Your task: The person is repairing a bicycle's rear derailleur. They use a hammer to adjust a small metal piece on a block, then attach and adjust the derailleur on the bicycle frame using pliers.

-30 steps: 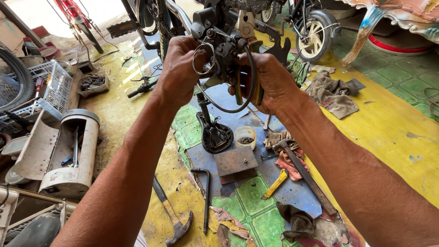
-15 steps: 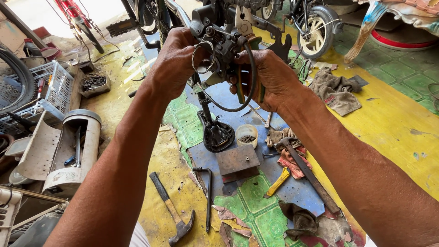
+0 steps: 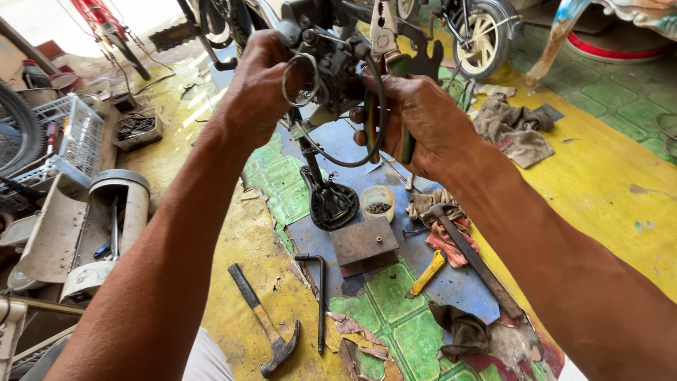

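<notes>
I hold a dark metal bicycle part (image 3: 331, 67) with a looping black cable (image 3: 367, 141) at chest height over the floor. My left hand (image 3: 257, 88) grips its left side beside a thin metal ring (image 3: 300, 77). My right hand (image 3: 423, 123) is closed around green-handled pliers (image 3: 386, 42), whose jaws point up at the part. A black pedal-like stand (image 3: 331, 201) hangs or stands just below the part.
On the floor lie a claw hammer (image 3: 264, 328), a bent hex key (image 3: 319, 289), a rusty metal block (image 3: 363, 243), a small cup of bits (image 3: 377, 201), a yellow-handled tool (image 3: 427, 274), a long hammer (image 3: 469, 254) and rags (image 3: 515, 127). A white crate (image 3: 70, 134) and metal casing (image 3: 106, 226) sit left; a wheel (image 3: 486, 32) is behind.
Both hands and the part have shifted slightly up and away; the grip on the part and pliers is unchanged.
</notes>
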